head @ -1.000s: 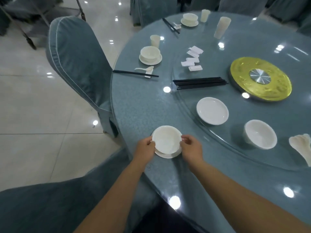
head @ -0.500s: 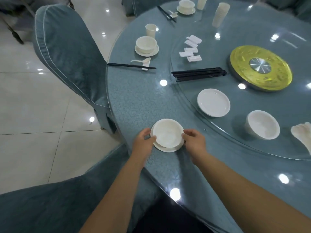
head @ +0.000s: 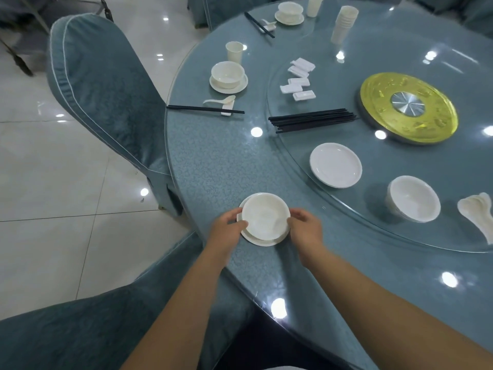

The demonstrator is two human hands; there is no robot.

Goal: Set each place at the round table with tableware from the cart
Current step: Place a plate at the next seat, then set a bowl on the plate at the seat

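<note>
My left hand [head: 226, 231] and right hand [head: 304, 231] pinch opposite rims of the 1 bowl [head: 265, 218] sitting slightly off-centre on its saucer [head: 262, 241] at the near table [head: 213, 161] edge, squarely between both grips, equally near.

A white bowl [head: 265, 218] sits on a white saucer [head: 264, 240] near the edge of the round, blue-covered bench [head: 213, 161]. The left hand [head: 226, 232] and the right hand [head: 305, 231] hold the bowl's rim from either side, fingers [head: 300, 213] curled against it. On the glass turntable [head: 346, 225] lie a stack of plates [head: 335, 165], stacked bowls [head: 413, 198], spoons [head: 477, 212], a bundle of black chopsticks [head: 312, 120], white chopstick rests [head: 298, 80] and a stack of cups [head: 343, 24]. Beyond, a finished setting has bowl, cup [head: 234, 51], spoon and chopsticks. A covered chair [head: 106, 92] stands at the left.
</note>
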